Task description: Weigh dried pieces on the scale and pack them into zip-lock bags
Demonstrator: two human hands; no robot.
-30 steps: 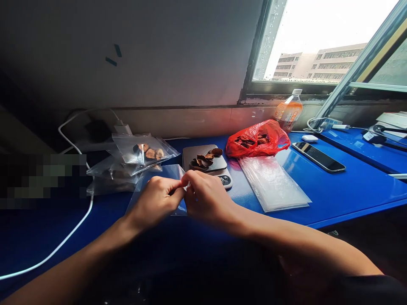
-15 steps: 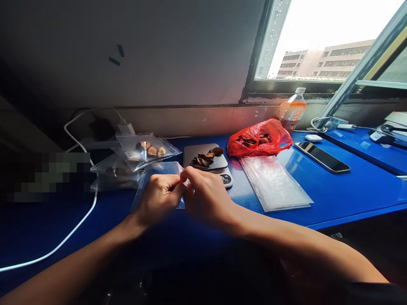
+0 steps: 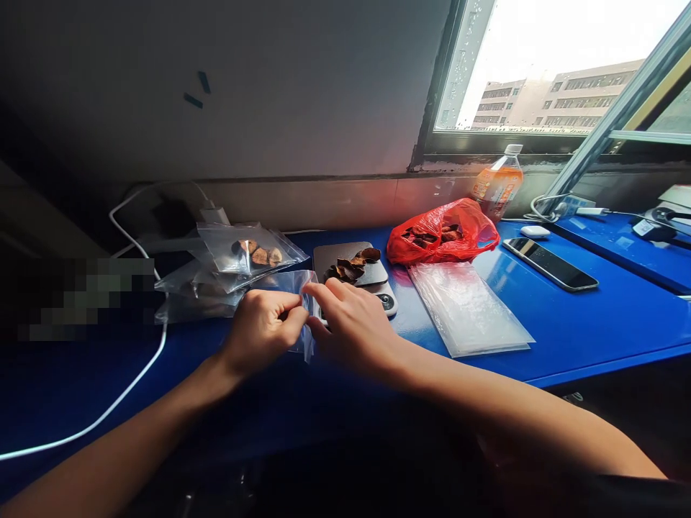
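Observation:
A clear plastic bag [image 3: 309, 348] is between my two hands, above the front of the table. My left hand [image 3: 264, 327] is closed, with thumb and curled fingers pinching the bag's edge. At the bag's other side, my right hand [image 3: 348, 327] grips its edge with bent fingers and thumb; the fingertips are partly hidden. Just behind the hands stands a small kitchen scale [image 3: 322, 257], with dark brown curled dried pieces [image 3: 350, 267] on its plate. My right hand covers part of the scale's front.
Left of the scale lie clear bags [image 3: 224, 252] holding dried slices. To the right are a red plastic bag [image 3: 475, 241] of dried pieces, a stack of clear bags [image 3: 469, 309], a phone [image 3: 551, 264] and a drink bottle [image 3: 499, 183]. A white cable [image 3: 134, 385] crosses the left side.
My hands have moved slightly apart at the bag's edge. The bag now shows more upright between them, and my right fingers have spread a little. The view has shifted slightly.

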